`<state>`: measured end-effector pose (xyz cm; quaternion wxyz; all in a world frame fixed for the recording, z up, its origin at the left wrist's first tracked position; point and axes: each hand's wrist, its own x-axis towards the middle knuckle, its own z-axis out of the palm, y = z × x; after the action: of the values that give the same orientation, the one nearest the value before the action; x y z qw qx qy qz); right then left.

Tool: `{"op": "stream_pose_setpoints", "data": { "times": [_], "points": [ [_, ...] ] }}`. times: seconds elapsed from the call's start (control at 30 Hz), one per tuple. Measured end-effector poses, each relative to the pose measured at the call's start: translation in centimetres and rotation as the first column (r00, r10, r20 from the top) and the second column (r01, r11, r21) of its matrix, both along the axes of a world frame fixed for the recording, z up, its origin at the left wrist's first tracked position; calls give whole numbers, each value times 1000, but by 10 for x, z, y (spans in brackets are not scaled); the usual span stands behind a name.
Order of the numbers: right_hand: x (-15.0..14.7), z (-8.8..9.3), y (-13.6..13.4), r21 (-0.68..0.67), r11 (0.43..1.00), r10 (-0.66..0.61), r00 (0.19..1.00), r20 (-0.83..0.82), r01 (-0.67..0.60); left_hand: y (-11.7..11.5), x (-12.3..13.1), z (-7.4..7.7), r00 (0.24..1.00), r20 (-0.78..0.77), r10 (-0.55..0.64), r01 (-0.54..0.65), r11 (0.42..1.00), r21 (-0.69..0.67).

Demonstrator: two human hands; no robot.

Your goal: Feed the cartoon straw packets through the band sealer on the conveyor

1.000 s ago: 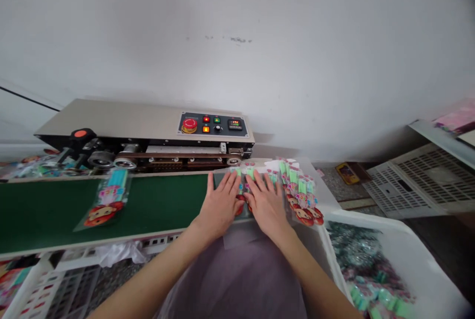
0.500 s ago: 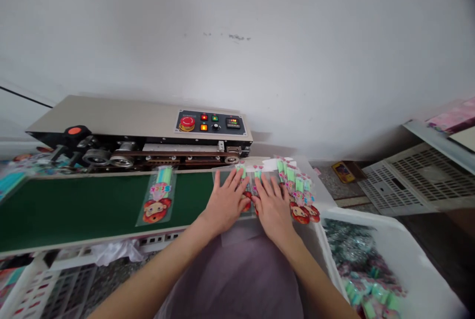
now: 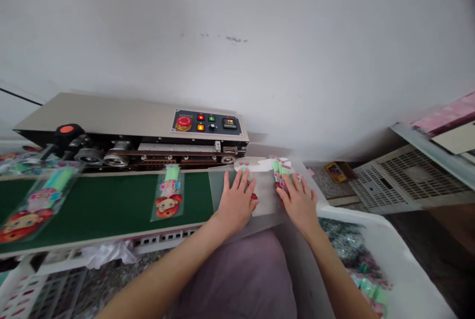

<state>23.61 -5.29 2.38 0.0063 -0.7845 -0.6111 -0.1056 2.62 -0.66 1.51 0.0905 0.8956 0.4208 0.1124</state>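
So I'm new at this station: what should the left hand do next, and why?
Probably slide the packet under the left hand leftward onto the green belt, top edge toward the sealer. It lies on the clear plate beside the belt's bare right end; the right hand rests on the pile.

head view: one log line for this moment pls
left hand: flat on packet, fingers spread | right hand: flat on packet stack | green belt: mid packet, far-left packet lying on it | sealer: panel lit
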Motion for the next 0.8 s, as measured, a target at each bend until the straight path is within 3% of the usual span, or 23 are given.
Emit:
{"op": "stream_pose_setpoints", "data": {
  "times": [0.1,0.23,0.37,0.5,0.63,0.8],
  "points": [
    [7,-16,4,25,996,81,996,-36,-80,1,-4,-15,1000,3,4,-4,999,42],
    [-19,-24,1,76,976,209,977,-48,-205,3,-28,-23,999,-24,36,-33,994,100],
    [-52,-20,-6,93,975,203,979,-28,-200,3,-55,-14,990,-89,113,-105,990,89],
    [-53,-17,-5,78,980,183,983,1,-182,3,-71,3,968,-137,211,-198,975,105],
    [-27,-17,-3,71,996,58,998,16,-59,3,-54,13,990,-111,91,-84,995,62],
    [-7,-21,1,77,997,17,1000,10,-17,14,2,9,990,-23,-137,138,990,42]
  ]
}}
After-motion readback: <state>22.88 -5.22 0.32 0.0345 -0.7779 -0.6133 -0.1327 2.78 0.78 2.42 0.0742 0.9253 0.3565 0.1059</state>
